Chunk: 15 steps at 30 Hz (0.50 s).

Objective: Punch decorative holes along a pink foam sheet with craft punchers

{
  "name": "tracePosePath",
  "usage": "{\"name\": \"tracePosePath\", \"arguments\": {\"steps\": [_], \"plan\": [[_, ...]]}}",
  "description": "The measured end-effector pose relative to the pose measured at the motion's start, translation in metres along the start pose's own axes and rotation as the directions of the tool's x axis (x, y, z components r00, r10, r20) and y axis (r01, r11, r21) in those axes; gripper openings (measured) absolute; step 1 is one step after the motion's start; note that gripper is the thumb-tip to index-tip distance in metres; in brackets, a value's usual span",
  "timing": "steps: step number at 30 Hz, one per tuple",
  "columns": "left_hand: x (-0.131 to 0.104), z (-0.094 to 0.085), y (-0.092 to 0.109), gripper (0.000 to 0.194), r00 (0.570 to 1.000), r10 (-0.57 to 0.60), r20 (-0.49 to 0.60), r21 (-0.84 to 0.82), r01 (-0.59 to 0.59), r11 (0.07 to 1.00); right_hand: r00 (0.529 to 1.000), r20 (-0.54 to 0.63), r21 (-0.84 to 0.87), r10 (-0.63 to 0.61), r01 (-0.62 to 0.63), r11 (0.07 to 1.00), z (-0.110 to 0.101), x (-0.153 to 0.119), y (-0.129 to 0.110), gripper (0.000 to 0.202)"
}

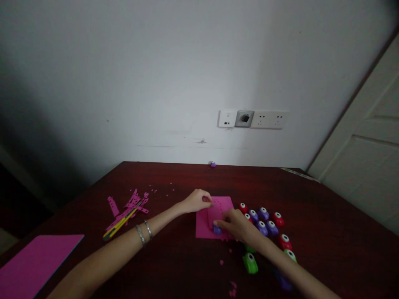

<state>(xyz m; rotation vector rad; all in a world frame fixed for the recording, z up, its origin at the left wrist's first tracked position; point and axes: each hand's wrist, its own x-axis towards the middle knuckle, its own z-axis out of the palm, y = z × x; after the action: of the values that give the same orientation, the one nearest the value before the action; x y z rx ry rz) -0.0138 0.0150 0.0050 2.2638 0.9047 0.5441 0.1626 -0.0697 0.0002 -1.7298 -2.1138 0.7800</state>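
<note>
A pink paper strip (215, 214) with a few small holes near its far end lies over a pink square sheet (202, 229). My left hand (197, 201) is closed, thumb and finger pinching the strip's far left corner. At the strip's near end my right hand (238, 223) grips a small purple craft punch (217, 229), its fingers covering part of it. Right of the sheet stand several more craft punches in purple (263, 213), red (278, 219) and green (250, 263); my right forearm hides some of them.
At left, a yellow utility knife (120, 224) lies against punched pink scraps (134, 200). A pink sheet stack (40, 261) sits at the near left edge. Tiny pink cutouts (233, 288) lie near the front. One purple punch (213, 164) stands by the wall, below the sockets (269, 119).
</note>
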Motion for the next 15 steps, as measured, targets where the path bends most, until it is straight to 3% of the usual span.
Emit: {"name": "tracePosePath", "arguments": {"steps": [9, 15], "plan": [[-0.007, 0.017, -0.016, 0.013, 0.998, 0.057, 0.015, 0.097, -0.059, 0.994, 0.988, -0.112, -0.181, -0.103, 0.081, 0.98, -0.001, -0.014, -0.016, 0.029], [-0.008, 0.024, -0.023, 0.013, 0.996, 0.084, -0.041, 0.089, -0.08, 0.993, 0.996, -0.088, -0.334, -0.013, -0.018, 0.942, -0.001, -0.022, -0.027, 0.043]]}}
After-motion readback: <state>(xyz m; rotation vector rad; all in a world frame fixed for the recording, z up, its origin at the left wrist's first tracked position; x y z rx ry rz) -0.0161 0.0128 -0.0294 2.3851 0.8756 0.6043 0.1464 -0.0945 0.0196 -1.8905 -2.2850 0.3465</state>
